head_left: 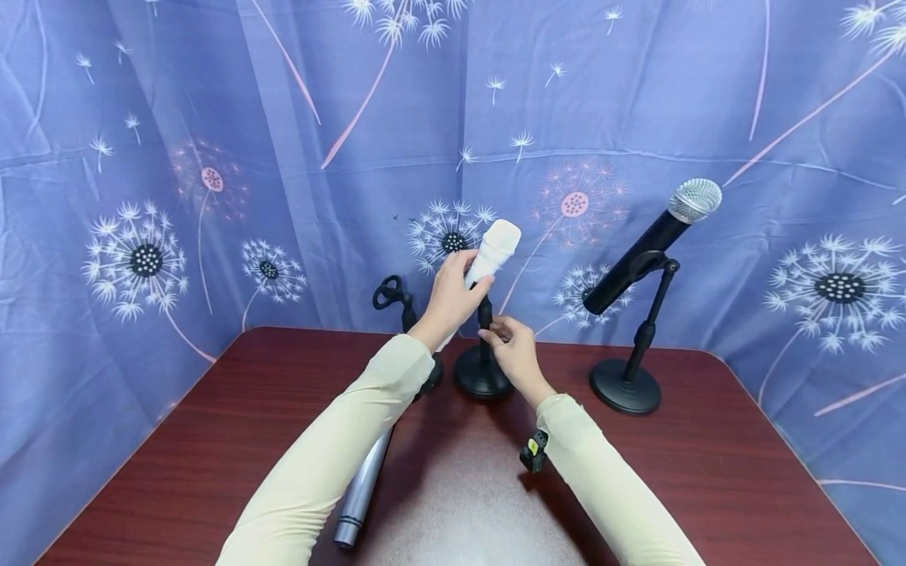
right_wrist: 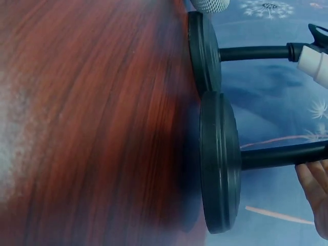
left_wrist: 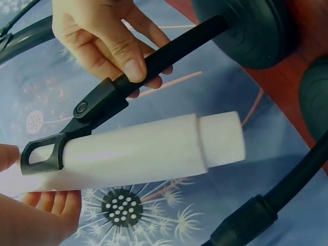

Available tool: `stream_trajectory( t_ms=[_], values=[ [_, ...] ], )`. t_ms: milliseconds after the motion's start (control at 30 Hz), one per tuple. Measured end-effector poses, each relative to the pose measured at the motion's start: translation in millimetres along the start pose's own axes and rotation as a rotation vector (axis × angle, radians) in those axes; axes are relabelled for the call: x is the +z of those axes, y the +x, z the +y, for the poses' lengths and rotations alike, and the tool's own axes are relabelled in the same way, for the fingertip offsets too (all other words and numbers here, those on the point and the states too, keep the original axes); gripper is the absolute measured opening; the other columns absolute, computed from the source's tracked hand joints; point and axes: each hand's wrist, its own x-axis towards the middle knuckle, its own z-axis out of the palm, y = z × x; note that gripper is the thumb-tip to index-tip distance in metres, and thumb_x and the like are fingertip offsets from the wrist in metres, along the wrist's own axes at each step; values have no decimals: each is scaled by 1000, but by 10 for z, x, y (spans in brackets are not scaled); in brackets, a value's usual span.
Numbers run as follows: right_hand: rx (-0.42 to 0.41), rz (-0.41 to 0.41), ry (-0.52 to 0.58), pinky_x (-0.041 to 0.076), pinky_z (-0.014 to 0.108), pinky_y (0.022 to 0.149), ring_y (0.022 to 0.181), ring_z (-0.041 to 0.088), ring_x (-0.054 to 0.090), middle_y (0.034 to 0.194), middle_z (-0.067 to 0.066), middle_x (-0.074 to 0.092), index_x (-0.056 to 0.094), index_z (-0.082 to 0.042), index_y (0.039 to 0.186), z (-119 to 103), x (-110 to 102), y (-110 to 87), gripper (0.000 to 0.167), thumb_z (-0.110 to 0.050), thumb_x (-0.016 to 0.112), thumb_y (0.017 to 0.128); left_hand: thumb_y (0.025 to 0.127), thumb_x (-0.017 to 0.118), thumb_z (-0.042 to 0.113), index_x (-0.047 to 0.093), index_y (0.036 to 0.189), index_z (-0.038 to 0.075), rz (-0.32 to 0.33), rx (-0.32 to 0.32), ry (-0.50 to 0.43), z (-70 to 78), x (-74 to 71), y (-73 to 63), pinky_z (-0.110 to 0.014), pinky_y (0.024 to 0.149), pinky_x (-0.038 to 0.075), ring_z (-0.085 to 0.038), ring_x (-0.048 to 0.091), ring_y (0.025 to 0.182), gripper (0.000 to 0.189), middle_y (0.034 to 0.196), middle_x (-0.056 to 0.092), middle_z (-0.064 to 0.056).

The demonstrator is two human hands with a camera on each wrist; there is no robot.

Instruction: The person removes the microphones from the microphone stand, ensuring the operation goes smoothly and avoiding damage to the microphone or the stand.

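Note:
My left hand [head_left: 453,295] grips a white microphone [head_left: 498,248], which tilts with its head up and to the right. In the left wrist view a black clip [left_wrist: 57,154] wraps around the microphone's body, and its tail end points away from the left hand. That clip tops the middle black desk stand, whose round base [head_left: 481,384] stands on the table. My right hand [head_left: 518,354] pinches the pole [left_wrist: 187,43] of this stand between thumb and fingers, just under the clip joint.
To the right, a black microphone [head_left: 633,263] with a silver mesh head leans in another stand [head_left: 626,385]. A stand with a bare clip [head_left: 388,292] is at the left, partly behind my left arm. A silver-grey microphone [head_left: 364,487] lies on the table [head_left: 212,440]. A patterned curtain [head_left: 368,196] hangs behind.

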Motion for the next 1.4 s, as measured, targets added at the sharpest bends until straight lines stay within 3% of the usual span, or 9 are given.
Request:
stream_trajectory(
  t_ms=[333,700,933,1167,1400],
  values=[
    [-67,-15,-12,54,32,73,82,27,70,89,17,72,71,2,101,-107,51,-93,20,-4,75,82,90,69,23,54,128,3,45,-60,31,84,-146,-178,-43,89,43,-29,50,108,45,118,53,-14],
    [-79,-29,-19,54,41,75,83,28,70,88,17,71,70,3,102,-172,93,-216,23,-7,76,82,88,71,28,54,129,4,111,-84,125,130,-174,-342,-43,79,47,-28,50,100,50,114,53,-17],
    [-95,-30,-23,54,43,74,81,26,70,87,15,72,71,2,101,-199,114,-262,20,-5,75,83,85,74,31,62,117,7,164,-78,159,129,-186,-378,-42,75,45,-27,50,94,42,105,56,-14],
    [-103,-41,11,55,41,76,81,27,70,86,15,72,71,2,100,-215,135,-278,21,-7,76,82,81,78,31,67,113,8,188,-71,143,148,-250,-389,-40,76,45,-27,51,90,42,98,59,-14],
    [-114,-52,-7,55,37,73,82,23,70,86,12,72,71,-1,100,-196,144,-296,18,-5,75,83,78,80,30,70,111,6,209,-43,186,131,-258,-402,-41,73,47,-25,56,84,41,92,63,-12]
  ],
)
